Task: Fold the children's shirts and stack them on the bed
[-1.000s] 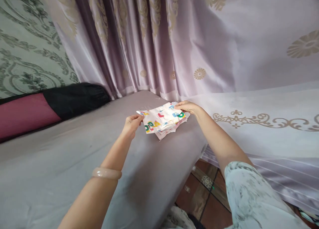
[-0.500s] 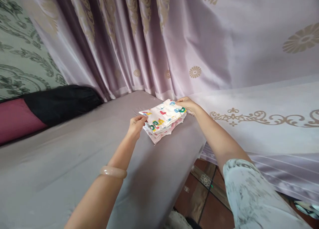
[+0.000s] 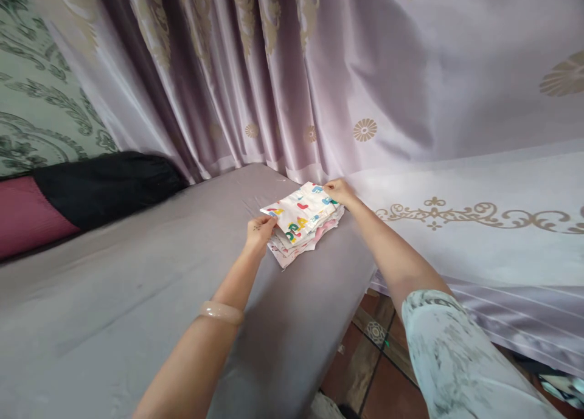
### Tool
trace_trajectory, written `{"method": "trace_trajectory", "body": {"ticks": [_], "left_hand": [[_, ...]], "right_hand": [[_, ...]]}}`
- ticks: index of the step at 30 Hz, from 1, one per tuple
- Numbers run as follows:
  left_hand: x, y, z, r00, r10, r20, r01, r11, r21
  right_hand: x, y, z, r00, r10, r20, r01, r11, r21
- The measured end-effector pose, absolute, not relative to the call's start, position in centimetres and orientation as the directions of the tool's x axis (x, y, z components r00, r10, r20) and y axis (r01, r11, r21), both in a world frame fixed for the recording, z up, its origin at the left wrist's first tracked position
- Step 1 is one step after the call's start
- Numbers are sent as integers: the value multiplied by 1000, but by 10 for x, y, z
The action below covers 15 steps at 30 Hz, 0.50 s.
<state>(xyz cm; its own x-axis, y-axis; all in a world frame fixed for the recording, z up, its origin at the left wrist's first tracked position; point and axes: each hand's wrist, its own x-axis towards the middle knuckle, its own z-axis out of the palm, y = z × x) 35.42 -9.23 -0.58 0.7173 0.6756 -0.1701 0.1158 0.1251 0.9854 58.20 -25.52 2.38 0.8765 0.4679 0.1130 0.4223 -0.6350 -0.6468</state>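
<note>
A white folded cloth (image 3: 292, 211) printed with colourful letters and hearts lies on top of a stack of folded cloths (image 3: 292, 256), some of them pink patterned. My left hand (image 3: 261, 230) pinches its near left edge between thumb and fingers, and that edge is lifted a little off the stack. With fingers closed, my right hand (image 3: 338, 192) grips the far right corner of the same cloth. A pale bangle (image 3: 222, 312) circles my left wrist. The stack rests on a grey-covered surface (image 3: 150, 285), like a bed or padded bench.
Lilac curtains (image 3: 255, 72) with gold motifs hang behind the surface and along its right side. At the far left lies a black and maroon cushion-like roll (image 3: 104, 188). Past the right edge is a tiled floor (image 3: 387, 388).
Both hands still hold the printed cloth. Its left edge has shifted slightly right with my left hand, exposing more of the cloths beneath. The camera view has moved a little.
</note>
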Motion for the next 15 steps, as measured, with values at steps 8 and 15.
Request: {"method": "trace_trajectory", "body": {"ticks": [8,15], "left_hand": [[354,-90,-21,735,641,-222,161,153,975],[352,-91,-31,737,616,-277,238,147,960]], "right_hand": [[588,-253,6,865,462,193,500,-772,-391],[581,-258,-7,885,438,156,465,-843,-269]]}}
